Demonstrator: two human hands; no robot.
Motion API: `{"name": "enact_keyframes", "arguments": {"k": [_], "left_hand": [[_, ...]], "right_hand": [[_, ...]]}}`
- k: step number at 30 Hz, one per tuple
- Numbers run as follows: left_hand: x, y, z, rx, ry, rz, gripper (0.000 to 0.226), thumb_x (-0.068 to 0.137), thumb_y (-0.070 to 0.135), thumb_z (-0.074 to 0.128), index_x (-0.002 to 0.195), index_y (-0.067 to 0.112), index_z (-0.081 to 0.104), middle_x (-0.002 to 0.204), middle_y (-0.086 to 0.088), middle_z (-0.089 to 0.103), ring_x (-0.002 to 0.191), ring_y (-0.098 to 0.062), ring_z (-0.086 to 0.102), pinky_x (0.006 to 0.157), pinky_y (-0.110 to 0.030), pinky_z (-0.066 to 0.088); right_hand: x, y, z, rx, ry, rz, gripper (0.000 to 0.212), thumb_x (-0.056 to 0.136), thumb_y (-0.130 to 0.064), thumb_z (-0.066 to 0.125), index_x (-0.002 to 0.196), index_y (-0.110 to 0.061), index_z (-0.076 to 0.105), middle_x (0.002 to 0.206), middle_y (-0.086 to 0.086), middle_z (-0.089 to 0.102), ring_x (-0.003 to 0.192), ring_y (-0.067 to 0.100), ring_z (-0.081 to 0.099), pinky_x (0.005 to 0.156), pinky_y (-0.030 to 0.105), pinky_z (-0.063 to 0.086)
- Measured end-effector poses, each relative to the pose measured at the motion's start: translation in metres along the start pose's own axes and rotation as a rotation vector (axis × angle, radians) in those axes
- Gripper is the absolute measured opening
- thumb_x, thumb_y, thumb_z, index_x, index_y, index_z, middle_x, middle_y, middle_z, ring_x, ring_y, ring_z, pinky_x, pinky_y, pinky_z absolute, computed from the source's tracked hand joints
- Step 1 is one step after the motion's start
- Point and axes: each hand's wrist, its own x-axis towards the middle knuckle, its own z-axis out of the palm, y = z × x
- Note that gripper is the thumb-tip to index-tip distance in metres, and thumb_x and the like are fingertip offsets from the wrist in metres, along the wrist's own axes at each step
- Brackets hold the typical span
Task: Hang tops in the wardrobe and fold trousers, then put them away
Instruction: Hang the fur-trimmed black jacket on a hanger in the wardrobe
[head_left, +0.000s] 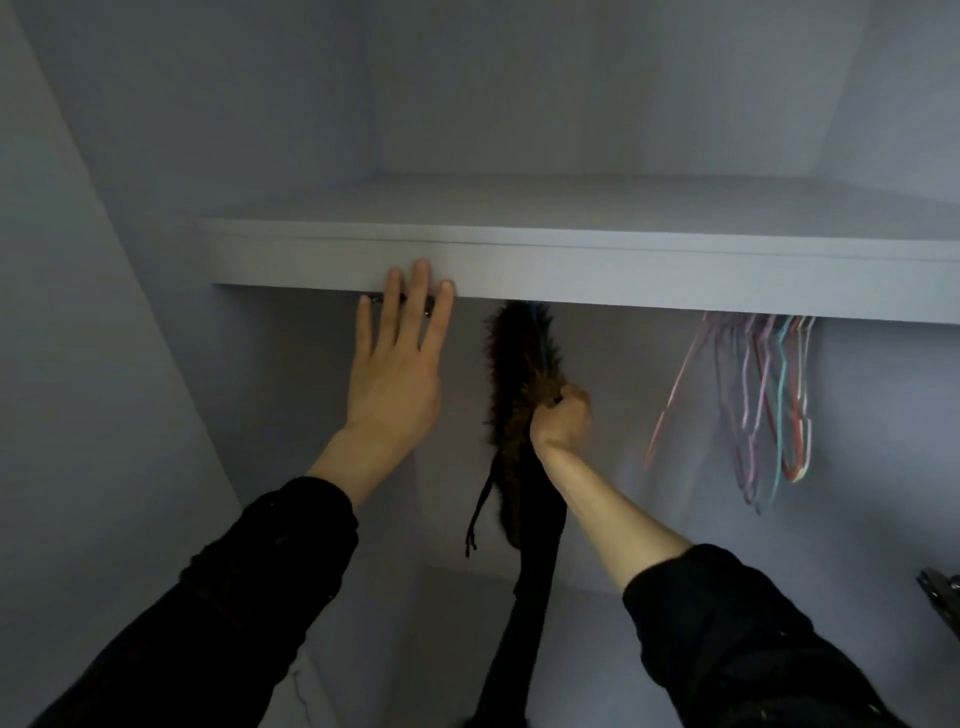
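One top, dark, fur-trimmed, hangs under shelf, centre. Right hand grips its fur. Left hand flat, fingers spread, fingertips at shelf edge. Hangers right, bunched, count unclear.

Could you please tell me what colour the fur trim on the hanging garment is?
Brown, on an otherwise black garment; the fur trim shows in the head view.

The inside of a wardrobe in a home is shown, built of plain pale panels with a broad shelf fixed across it above the grip. A dark fur-trimmed garment is seen hung just below that shelf at the grip itself, and a bunch of thin coloured wire hangers is seen hung to the right of the grip.
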Motion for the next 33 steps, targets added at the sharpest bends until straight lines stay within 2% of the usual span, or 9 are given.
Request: {"name": "enact_keyframes", "arguments": {"k": [8,14,17,20,22,24,28,30,33], "left_hand": [[-0.001,-0.011,-0.001,-0.015,0.039,0.051,0.095,0.078,-0.007,0.052,0.146,0.018,-0.009,0.153,-0.007,-0.016,0.145,-0.033,-0.004,0.114,-0.052,-0.004],[-0.002,-0.011,0.002,-0.039,0.052,0.051,0.095,0.076,-0.009,0.050,0.147,0.018,-0.006,0.154,-0.007,-0.012,0.144,-0.032,-0.005,0.115,-0.052,-0.001],[-0.002,-0.011,0.004,-0.045,0.054,0.039,0.094,0.076,-0.011,0.048,0.147,0.018,-0.007,0.154,-0.007,-0.013,0.143,-0.031,-0.009,0.115,-0.051,-0.002],[-0.002,-0.011,0.006,-0.038,0.037,0.034,0.095,0.076,-0.012,0.045,0.147,0.019,-0.010,0.153,-0.007,-0.016,0.143,-0.030,-0.013,0.116,-0.051,-0.001],[-0.002,-0.012,0.007,-0.031,0.019,0.026,0.095,0.077,-0.011,0.045,0.146,0.020,-0.012,0.153,-0.006,-0.019,0.143,-0.030,-0.015,0.116,-0.051,-0.001],[-0.001,-0.012,0.006,-0.021,-0.005,0.016,0.096,0.078,-0.010,0.046,0.146,0.020,-0.015,0.152,-0.006,-0.022,0.142,-0.030,-0.017,0.116,-0.051,-0.002],[-0.004,-0.007,-0.001,-0.062,-0.036,-0.011,0.091,0.080,-0.008,0.046,0.147,0.018,-0.010,0.152,-0.005,-0.020,0.144,-0.028,-0.014,0.117,-0.048,-0.003],[-0.017,-0.004,-0.003,-0.122,-0.079,-0.068,0.086,0.083,-0.005,0.046,0.149,0.016,-0.004,0.156,-0.006,-0.014,0.146,-0.027,-0.008,0.119,-0.047,0.002],[-0.061,0.004,0.003,-0.219,-0.194,-0.184,0.072,0.090,0.002,0.043,0.151,0.015,0.008,0.159,-0.010,0.000,0.146,-0.025,-0.004,0.119,-0.044,0.006]], "right_hand": [[0.019,-0.018,0.035,0.069,0.024,-0.106,0.032,0.091,0.004,0.041,0.120,0.004,0.055,0.126,0.021,0.050,0.114,0.036,0.050,0.094,0.037,0.040],[0.030,-0.004,0.048,0.034,-0.097,0.031,0.032,0.091,-0.002,0.044,0.121,0.003,0.056,0.127,0.021,0.055,0.114,0.035,0.054,0.097,0.036,0.043],[0.027,0.000,0.050,0.052,-0.144,0.022,0.034,0.092,-0.004,0.046,0.125,0.001,0.054,0.129,0.020,0.055,0.115,0.034,0.054,0.095,0.034,0.043],[0.024,-0.007,0.044,0.020,-0.266,-0.010,0.036,0.095,-0.011,0.048,0.129,-0.002,0.052,0.130,0.019,0.055,0.117,0.033,0.053,0.095,0.032,0.042],[0.018,-0.009,0.036,-0.059,-0.294,-0.068,0.035,0.096,-0.015,0.048,0.128,-0.002,0.052,0.130,0.020,0.054,0.118,0.033,0.051,0.096,0.032,0.041],[0.006,-0.007,0.024,-0.196,-0.239,-0.162,0.035,0.097,-0.019,0.047,0.128,-0.004,0.052,0.131,0.020,0.049,0.120,0.034,0.046,0.099,0.036,0.039],[-0.033,-0.002,-0.003,-0.349,-0.200,-0.533,0.031,0.096,-0.018,0.046,0.124,-0.006,0.055,0.129,0.013,0.050,0.117,0.030,0.046,0.093,0.036,0.039],[-0.055,-0.001,-0.013,-0.353,-0.246,-0.698,0.029,0.096,-0.016,0.047,0.121,-0.005,0.057,0.122,0.013,0.056,0.110,0.030,0.052,0.087,0.035,0.040],[-0.085,0.002,-0.017,-0.369,-0.445,-0.768,0.029,0.097,-0.019,0.044,0.123,-0.009,0.055,0.118,0.010,0.059,0.105,0.027,0.057,0.083,0.037,0.048]]}}
